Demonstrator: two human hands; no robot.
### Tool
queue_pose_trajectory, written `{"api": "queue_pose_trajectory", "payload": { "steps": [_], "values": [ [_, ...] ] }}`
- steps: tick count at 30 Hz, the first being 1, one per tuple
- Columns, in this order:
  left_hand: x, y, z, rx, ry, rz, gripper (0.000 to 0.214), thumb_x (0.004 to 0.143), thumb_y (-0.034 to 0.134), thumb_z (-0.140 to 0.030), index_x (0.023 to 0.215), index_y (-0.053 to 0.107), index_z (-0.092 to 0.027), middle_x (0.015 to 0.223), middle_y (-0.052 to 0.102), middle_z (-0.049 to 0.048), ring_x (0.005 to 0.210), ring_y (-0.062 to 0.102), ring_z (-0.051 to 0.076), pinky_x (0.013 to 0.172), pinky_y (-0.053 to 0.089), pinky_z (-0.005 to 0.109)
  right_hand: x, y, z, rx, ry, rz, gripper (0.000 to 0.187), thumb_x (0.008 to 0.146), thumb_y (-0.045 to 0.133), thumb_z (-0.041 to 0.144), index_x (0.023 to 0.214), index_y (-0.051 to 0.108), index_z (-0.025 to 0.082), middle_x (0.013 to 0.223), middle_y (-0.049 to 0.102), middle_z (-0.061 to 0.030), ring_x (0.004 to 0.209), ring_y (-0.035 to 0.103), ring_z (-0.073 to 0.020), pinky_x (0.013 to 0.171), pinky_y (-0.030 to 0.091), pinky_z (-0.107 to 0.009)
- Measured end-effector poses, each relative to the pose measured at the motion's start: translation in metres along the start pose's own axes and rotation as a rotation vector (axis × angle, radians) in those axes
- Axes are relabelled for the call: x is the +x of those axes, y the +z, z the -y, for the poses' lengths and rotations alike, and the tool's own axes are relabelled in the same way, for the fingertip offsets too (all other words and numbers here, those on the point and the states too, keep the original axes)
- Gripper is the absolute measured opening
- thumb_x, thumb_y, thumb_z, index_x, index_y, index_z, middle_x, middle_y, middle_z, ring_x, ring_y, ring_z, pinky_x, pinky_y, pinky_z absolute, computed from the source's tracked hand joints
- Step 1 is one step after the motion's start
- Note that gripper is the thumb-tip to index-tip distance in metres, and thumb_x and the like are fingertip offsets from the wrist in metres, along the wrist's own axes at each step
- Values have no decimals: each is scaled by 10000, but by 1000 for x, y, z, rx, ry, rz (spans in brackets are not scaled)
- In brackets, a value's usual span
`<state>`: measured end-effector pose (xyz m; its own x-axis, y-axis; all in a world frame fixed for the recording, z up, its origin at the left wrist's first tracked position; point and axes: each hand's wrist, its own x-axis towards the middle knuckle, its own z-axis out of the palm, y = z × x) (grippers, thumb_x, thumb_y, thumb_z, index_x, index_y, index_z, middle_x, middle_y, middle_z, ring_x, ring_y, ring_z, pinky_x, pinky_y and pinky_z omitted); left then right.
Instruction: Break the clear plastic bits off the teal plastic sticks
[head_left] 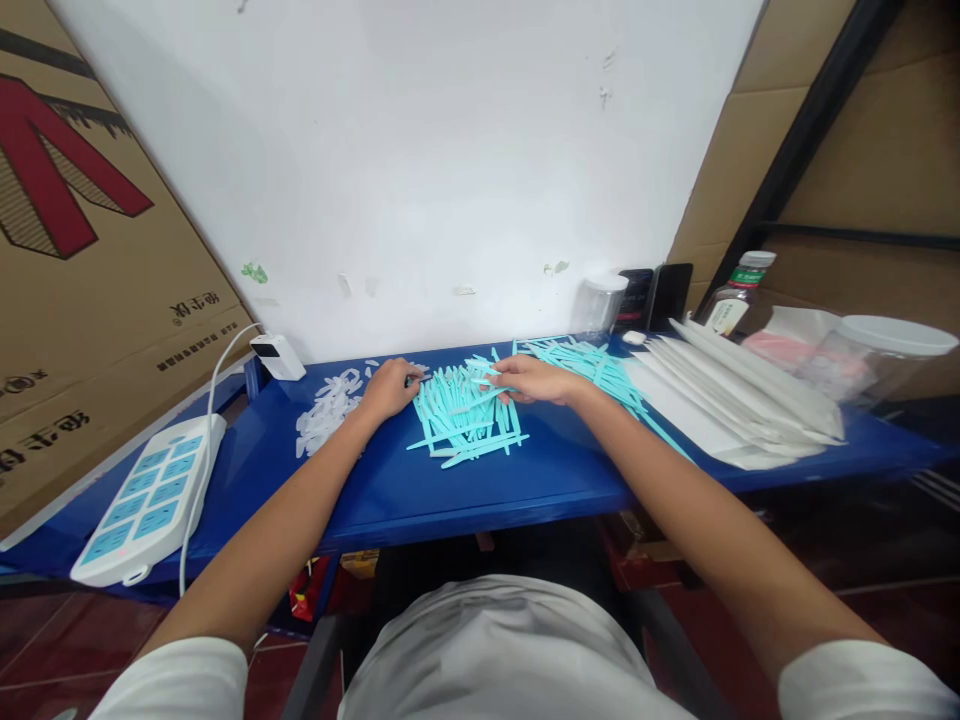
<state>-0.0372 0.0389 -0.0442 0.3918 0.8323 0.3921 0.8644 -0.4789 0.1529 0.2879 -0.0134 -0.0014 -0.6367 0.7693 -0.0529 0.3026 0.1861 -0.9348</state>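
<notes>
**Two bare hands at a heap of turquoise sticks on a blue bench**

Seen from a head-worn camera, a seated person reaches both forearms forward over a blue bench [465, 490]. A loose heap of thin turquoise sticks [466, 420] lies between the two hands, towards the far edge. Most sticks have their long axis running away from the person, side by side like a rough fan. A few lie crosswise at the near edge.

The left hand [390, 388] rests palm down on the heap's upper left corner. Its fingers are curled and its grip is hidden, so what it holds cannot be told. The right hand [536, 380] sits at the upper right corner, and its grip is narrow, closed on a stick or two that point left across the heap. Both hands touch the heap, and neither is clearly nearer.

A second heap of the same sticks [592, 362] spreads just behind the right wrist. Small white pieces [326, 410] lie left of the left hand. A stack of white paper sleeves [739, 405] lies at the far right, and a white power strip [150, 495] at the far left.
</notes>
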Motion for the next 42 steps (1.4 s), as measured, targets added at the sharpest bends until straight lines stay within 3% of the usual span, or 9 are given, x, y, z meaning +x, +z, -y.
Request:
{"api": "queue_pose_trajectory", "payload": {
  "steps": [6,14,21,24,28,30,33,37,42],
  "values": [
    [0,4,-11,81,-88,-34,255,922,574,-320,998,772,-178,1014,734,154,1011,651,324,872,510,428,-2,-1,2,0,-1,6,309,979,592,394,1083,696,122,691,615,-15,444,319,-59,411,200,-211],
    [-1,4,-18,300,-118,39,258,952,501,-259,1061,696,-129,1093,679,198,1078,604,347,925,477,455,-3,-1,5,15,3,2,322,969,602,404,1092,700,123,686,614,-8,437,297,-55,408,188,-214],
    [-4,1,-23,199,-172,17,308,1027,404,-314,1030,664,-150,1109,665,215,1128,583,371,973,428,491,-3,-3,6,32,5,-3,336,978,595,427,1093,695,128,680,605,-1,435,285,-53,412,169,-216],
    [-5,-5,-23,91,-187,-70,278,1029,394,-309,1045,636,-175,1038,687,188,1089,600,362,946,431,494,-3,-3,4,37,6,-14,297,975,603,418,1055,663,139,672,613,-1,430,295,-54,411,168,-217],
    [-6,-8,-29,-310,-207,-191,284,1034,409,-417,1052,595,-203,800,678,66,771,631,240,759,477,379,-3,-2,5,67,-10,-29,249,970,629,413,999,541,182,715,683,-21,425,326,-56,410,190,-213],
    [-8,-8,-38,-601,-219,-189,361,990,487,-533,1022,600,-191,747,663,36,649,596,189,658,470,329,-3,-1,5,65,-34,-37,281,972,633,436,968,487,196,753,715,-38,427,342,-55,413,214,-210],
    [-11,-9,-56,-930,-240,-141,514,874,636,-637,1075,622,-165,815,715,60,658,614,165,617,484,295,-2,-1,4,34,-88,-40,349,960,643,502,940,467,201,790,741,-55,433,366,-54,418,241,-208],
    [-16,-17,-77,-1039,-223,-70,573,798,733,-635,1086,641,-148,946,778,126,742,662,182,643,519,302,0,-2,-1,29,-131,-89,424,894,708,564,938,497,199,763,741,-43,438,392,-57,426,263,-204],
    [-20,-26,-84,-1074,-262,-36,541,791,766,-599,1084,691,-151,1028,796,151,847,698,226,674,552,329,1,-2,-2,38,-173,-163,478,868,706,626,925,512,193,761,746,-51,436,398,-54,423,264,-200]
  ]
}}
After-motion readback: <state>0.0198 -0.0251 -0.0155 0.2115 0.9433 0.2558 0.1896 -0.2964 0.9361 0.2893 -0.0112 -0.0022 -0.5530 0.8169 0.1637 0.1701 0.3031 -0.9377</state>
